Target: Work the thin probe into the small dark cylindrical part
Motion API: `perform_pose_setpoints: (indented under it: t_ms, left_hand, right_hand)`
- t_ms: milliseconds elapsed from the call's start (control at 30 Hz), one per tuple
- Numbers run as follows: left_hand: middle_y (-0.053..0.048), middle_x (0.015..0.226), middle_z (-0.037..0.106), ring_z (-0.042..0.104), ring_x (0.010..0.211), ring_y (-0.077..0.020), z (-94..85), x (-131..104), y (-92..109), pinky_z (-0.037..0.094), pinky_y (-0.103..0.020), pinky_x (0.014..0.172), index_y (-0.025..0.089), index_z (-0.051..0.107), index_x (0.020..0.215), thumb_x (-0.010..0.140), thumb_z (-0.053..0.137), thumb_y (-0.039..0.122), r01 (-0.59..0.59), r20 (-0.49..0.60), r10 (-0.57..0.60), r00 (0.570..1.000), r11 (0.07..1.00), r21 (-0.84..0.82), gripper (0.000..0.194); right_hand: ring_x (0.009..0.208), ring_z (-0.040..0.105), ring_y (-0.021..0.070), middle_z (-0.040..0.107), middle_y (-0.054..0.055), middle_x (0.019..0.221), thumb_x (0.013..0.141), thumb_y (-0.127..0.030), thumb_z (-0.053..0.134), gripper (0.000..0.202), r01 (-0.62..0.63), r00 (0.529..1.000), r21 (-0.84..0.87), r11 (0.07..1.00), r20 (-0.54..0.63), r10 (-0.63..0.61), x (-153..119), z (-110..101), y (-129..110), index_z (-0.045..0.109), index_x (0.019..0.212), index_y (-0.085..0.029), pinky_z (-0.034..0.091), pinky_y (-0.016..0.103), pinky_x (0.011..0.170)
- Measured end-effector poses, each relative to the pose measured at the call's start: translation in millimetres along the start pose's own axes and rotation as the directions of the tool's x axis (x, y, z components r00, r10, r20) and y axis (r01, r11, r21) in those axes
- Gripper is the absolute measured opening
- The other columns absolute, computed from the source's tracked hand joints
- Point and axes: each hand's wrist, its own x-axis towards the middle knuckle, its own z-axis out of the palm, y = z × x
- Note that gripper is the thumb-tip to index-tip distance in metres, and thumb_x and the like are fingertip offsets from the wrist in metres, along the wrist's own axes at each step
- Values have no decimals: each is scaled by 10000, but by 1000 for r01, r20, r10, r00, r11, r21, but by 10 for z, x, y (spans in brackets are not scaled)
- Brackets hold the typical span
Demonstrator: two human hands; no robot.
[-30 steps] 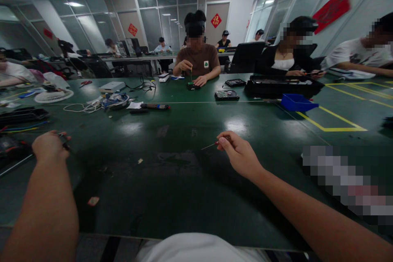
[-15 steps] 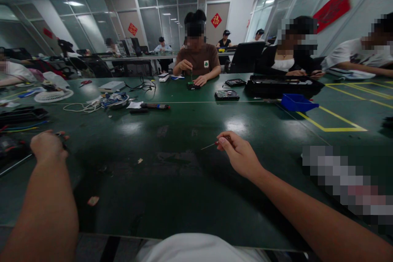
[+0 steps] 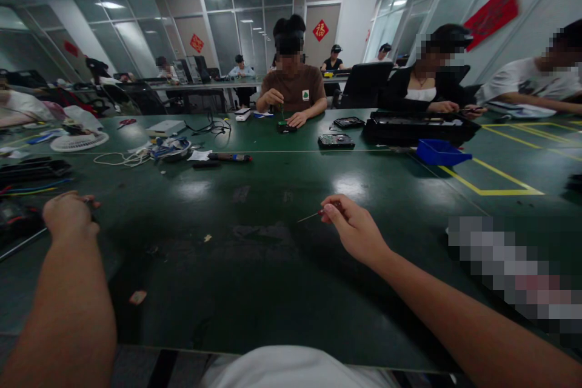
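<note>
My right hand (image 3: 352,227) is closed around the reddish handle of a small screwdriver (image 3: 310,217). Its thin shaft points left, just over the green tabletop (image 3: 254,291). Far to the left, my left hand (image 3: 70,215) is curled with its fingers turned away from me. A bit of something dark shows by its fingertips, but I cannot make out what it is. Beside that hand lie dark and red items (image 3: 18,218) and a long metal rod (image 3: 22,245).
Paper scraps (image 3: 138,297) lie between my arms. Ahead are a pen-like electric screwdriver (image 3: 230,158), a bundle of cables (image 3: 168,148), hard drives (image 3: 336,141), a blue bin (image 3: 441,151) and a long black casing (image 3: 421,128). A person in brown (image 3: 291,88) works opposite.
My left hand has shifted very slightly to the left. The right hand and its screwdriver look unmoved. At the right, a co-worker's hands have moved a little.
</note>
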Motion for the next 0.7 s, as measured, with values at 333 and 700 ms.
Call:
perform_pose_setpoints:
  t_ms: [333, 700]
  left_hand:
    - [18, 671, 450, 466, 523, -102, 17, -212, 243, 448, -196, 523, 158, 397, 745, 798, 313, -83, 262, -120, -273, 955, 960, -93, 260]
    - [30, 629, 440, 466, 527, -109, 33, -257, 280, 446, -208, 545, 151, 429, 716, 730, 379, -90, 245, -108, -254, 961, 965, -94, 247]
  right_hand:
    - [798, 711, 207, 727, 40, 829, 992, -401, 470, 235, 0, 1000, 14, 1000, 5, 0, -8, -3, -12, 617, 1010, -219, 514, 335, 726]
    - [803, 716, 216, 736, 50, 838, 983, -408, 472, 245, -5, 1000, 22, 1000, -3, 5, 4, 4, -21, 619, 1006, -212, 518, 342, 732]
